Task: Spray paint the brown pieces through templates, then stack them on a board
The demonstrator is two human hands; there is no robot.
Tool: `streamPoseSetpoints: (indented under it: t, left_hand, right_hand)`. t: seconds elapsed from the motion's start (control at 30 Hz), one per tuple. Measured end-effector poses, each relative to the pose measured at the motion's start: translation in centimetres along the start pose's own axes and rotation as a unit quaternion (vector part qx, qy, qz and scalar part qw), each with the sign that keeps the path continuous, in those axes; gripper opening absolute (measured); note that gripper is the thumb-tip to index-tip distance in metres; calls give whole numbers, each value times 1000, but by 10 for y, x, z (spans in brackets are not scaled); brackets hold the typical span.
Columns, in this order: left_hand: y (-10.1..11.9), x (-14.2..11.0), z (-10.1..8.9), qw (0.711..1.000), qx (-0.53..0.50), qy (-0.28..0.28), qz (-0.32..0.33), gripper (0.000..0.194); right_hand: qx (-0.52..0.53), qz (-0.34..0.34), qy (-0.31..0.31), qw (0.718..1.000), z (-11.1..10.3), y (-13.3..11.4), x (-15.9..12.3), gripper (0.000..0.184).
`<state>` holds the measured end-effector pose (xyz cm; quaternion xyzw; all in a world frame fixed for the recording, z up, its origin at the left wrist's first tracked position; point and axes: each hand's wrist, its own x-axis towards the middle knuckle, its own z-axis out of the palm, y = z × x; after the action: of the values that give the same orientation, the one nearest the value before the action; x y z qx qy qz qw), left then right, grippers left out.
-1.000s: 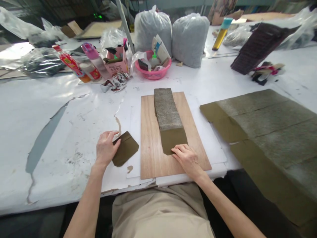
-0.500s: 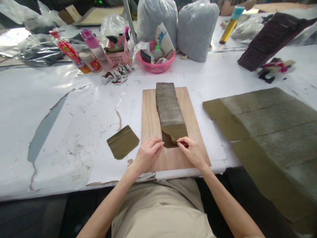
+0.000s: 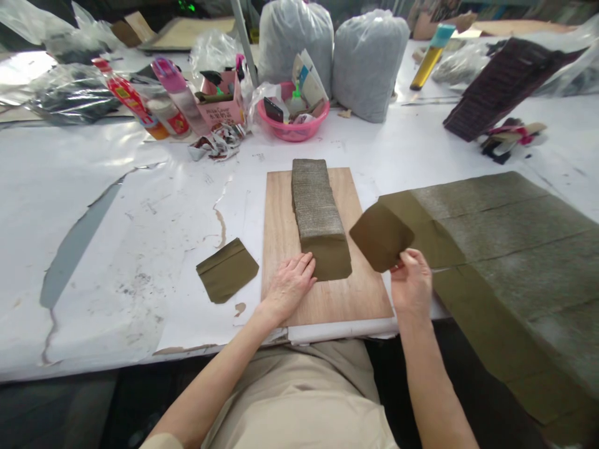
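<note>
Olive fabric stack (image 3: 318, 199) lies fanned on our plywood board (image 3: 279, 212), plenty left; our right hand (image 3: 412, 277) pinches one piece (image 3: 381, 237), our left hand (image 3: 291, 284) rests unclenched at the stack's edge, olive rows (image 3: 510, 231) already laid at right.

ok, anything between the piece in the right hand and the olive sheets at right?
Nothing visible: from this view, the olive piece in the right hand overlaps the left corner of the olive sheets. The stack lies left, not between.
</note>
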<state>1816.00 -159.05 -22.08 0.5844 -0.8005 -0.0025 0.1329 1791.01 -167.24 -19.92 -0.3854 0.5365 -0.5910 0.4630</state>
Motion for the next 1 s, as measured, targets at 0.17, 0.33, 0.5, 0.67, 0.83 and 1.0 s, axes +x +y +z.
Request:
streamPoseSetpoints:
  t: [0.17, 0.33, 0.5, 0.67, 0.83, 1.0]
  left_hand:
    - [-2, 2, -2, 1000, -23, -5, -8, 36]
    - [-14, -7, -16, 984, -173, 20, -32, 23]
    - [-14, -37, -35, 964, -234, 57, -111, 16]
    - [-1, -62, -32, 979, -195, 14, -59, 15]
    - [-2, -69, -29, 986, -168, 11, -10, 13]
    - [-8, -73, -25, 982, -183, 18, 37, 13]
  right_hand:
    - [-24, -141, 84, 986, -35, -41, 11, 10]
    - [-319, -150, -256, 900, -8, -52, -51, 6]
    - [-422, -160, -424, 785, 30, -16, -122, 13]
    - [-463, -195, -452, 737, 37, 3, -146, 9]
    - [-423, -178, -495, 738, 36, -2, -141, 12]
    - [-424, -215, -423, 772, 49, -9, -106, 8]
